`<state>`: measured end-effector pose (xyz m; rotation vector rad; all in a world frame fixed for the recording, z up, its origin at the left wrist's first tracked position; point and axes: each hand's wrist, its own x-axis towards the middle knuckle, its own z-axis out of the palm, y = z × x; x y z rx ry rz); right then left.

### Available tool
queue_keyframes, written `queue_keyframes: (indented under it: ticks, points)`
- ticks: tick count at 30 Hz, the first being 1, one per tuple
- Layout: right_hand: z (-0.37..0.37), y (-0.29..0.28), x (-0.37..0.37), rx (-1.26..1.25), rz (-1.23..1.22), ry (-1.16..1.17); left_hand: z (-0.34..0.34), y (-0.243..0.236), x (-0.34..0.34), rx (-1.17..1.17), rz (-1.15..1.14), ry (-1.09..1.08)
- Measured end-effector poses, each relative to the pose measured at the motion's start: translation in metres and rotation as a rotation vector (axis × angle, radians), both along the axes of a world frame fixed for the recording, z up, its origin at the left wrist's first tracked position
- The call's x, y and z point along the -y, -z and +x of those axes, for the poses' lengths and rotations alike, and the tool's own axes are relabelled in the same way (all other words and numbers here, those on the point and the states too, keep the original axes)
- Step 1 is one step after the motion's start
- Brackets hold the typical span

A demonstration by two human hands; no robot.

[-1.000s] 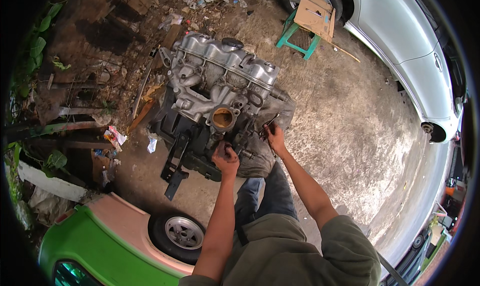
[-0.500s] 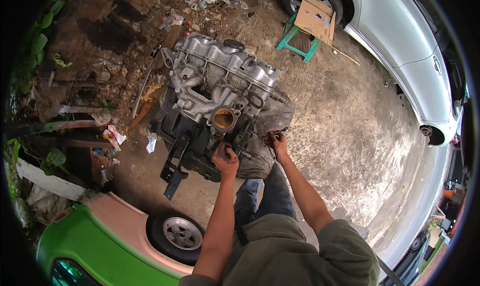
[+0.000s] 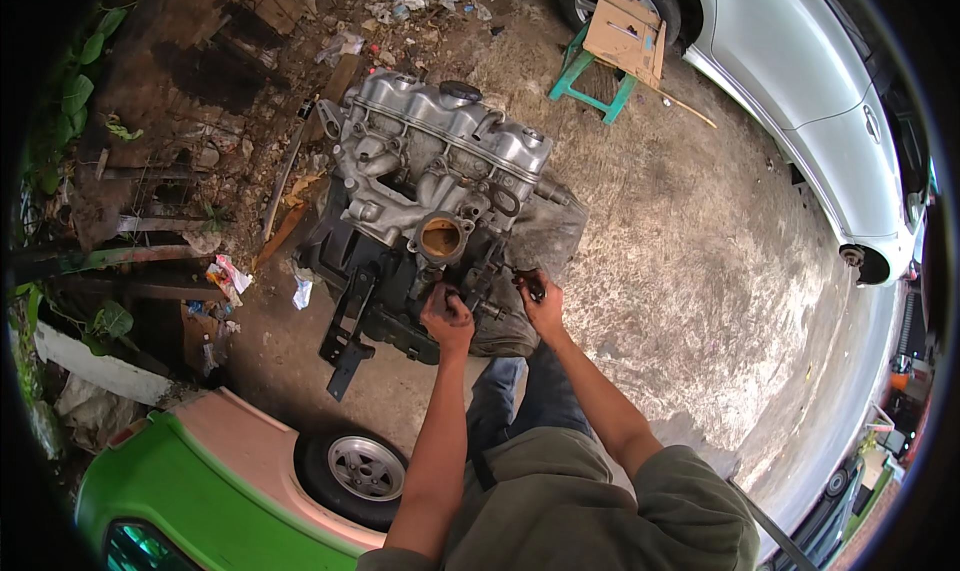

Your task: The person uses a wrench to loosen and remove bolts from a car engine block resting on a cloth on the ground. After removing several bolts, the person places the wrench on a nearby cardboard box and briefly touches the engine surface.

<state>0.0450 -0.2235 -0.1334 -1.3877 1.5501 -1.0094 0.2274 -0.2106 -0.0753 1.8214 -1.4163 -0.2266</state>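
Note:
A grey metal car engine (image 3: 430,181) stands on the ground in front of me. Below the round, brown-stained opening (image 3: 440,238) of its intake manifold, my left hand (image 3: 447,321) has its fingers curled in against the engine's near side. Whatever those blackened fingers may grip is hidden. My right hand (image 3: 543,309) is closed round a small dark metal part (image 3: 536,291) beside the engine's right near corner. Most of that part is covered by the fingers, so its exact kind does not show. Left of my left hand, a black bracket (image 3: 350,326) sticks out from the engine.
A green stool (image 3: 590,83) with a cardboard sheet (image 3: 622,36) and tools on it stands at the far right, by a silver car (image 3: 800,61). A green and pink car body (image 3: 210,461) with a wheel (image 3: 365,468) is at near left. Rubbish and boards lie on the left.
My right hand has moved slightly left, toward the engine, and the dark part now shows less between its fingers. My left hand has stayed at almost the same spot.

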Motion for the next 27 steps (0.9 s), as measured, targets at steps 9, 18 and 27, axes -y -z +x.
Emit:
queue_keyframes:
  ticks: [9, 18, 27]
  points:
    - [-0.005, -0.013, 0.000, -0.292, -0.082, -0.277, 0.002, 0.005, -0.002, -0.079, 0.063, 0.000]
    - [-0.005, -0.013, -0.006, -0.302, 0.054, -0.326, 0.001, 0.004, -0.002, -0.043, 0.041, -0.014]
    - [-0.012, -0.007, -0.011, -0.461, 0.015, -0.497, 0.002, 0.003, -0.002, -0.033, 0.041, 0.003]
